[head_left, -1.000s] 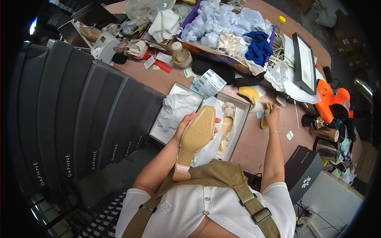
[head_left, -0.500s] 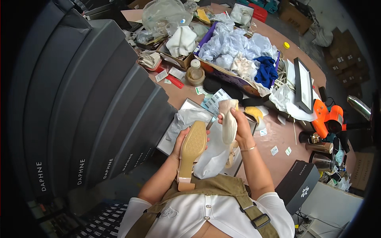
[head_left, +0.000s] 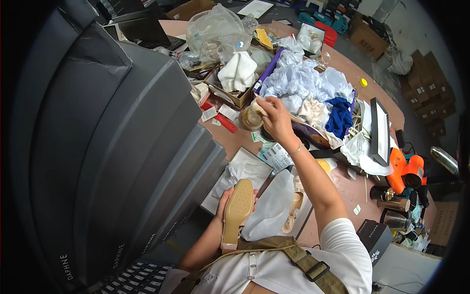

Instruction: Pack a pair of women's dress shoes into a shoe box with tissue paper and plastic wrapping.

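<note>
In my left hand [head_left: 223,202] is a beige heeled shoe [head_left: 238,203], its textured sole turned up and its heel toward my body. My right arm reaches forward across the table. The fingers of my right hand [head_left: 277,117] are closed on a cream cloth [head_left: 258,106], at the top of a squat clear bottle [head_left: 251,120]; the bottle's cap is hidden by the cloth and hand. Below my hands is an open shoe box [head_left: 210,202] lined with white tissue paper [head_left: 269,208]. A second beige strappy shoe [head_left: 293,213] lies in it.
Tall stacks of dark grey shoe boxes [head_left: 147,112] rise on my left. Behind the bottle stands a purple-edged box [head_left: 268,73] full of crumpled white tissue. An orange tool [head_left: 406,169], cups [head_left: 394,205] and a black box [head_left: 374,237] are on the right.
My right hand has moved forward with the cloth, from beside the shoe to the bottle. My left hand still holds the shoe sole-up. The view has shifted, uncovering the second shoe.
</note>
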Demonstrator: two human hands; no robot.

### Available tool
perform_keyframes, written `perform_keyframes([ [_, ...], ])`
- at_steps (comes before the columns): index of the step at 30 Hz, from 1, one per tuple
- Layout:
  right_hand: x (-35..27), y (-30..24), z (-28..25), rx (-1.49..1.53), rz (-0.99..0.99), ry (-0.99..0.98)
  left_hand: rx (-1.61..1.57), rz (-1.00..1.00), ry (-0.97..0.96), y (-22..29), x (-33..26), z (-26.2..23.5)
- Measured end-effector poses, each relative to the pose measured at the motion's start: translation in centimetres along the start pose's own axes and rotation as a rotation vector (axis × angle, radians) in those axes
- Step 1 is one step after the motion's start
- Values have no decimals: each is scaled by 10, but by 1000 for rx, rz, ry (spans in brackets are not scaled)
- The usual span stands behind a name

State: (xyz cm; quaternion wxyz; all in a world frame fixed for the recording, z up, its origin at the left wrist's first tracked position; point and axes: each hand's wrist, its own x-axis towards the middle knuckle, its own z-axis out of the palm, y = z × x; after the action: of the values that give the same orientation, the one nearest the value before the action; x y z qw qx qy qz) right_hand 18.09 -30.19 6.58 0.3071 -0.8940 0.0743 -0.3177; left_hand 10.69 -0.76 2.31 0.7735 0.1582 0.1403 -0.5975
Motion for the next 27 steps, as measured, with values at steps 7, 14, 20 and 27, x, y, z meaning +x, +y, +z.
perform_keyframes([
  [7,-3,17,42,-134,22,-23,-16,36,17,2,-6,0],
  [14,-9,44,34,14,43,-9,50,26,-18,-4,-14,10],
  [20,-60,29,-44,595,510,641,15,27,-8,-12,-17,1],
  [27,-119,50,-22,1289,847,980,108,-10,44,-18,-9,12],
])
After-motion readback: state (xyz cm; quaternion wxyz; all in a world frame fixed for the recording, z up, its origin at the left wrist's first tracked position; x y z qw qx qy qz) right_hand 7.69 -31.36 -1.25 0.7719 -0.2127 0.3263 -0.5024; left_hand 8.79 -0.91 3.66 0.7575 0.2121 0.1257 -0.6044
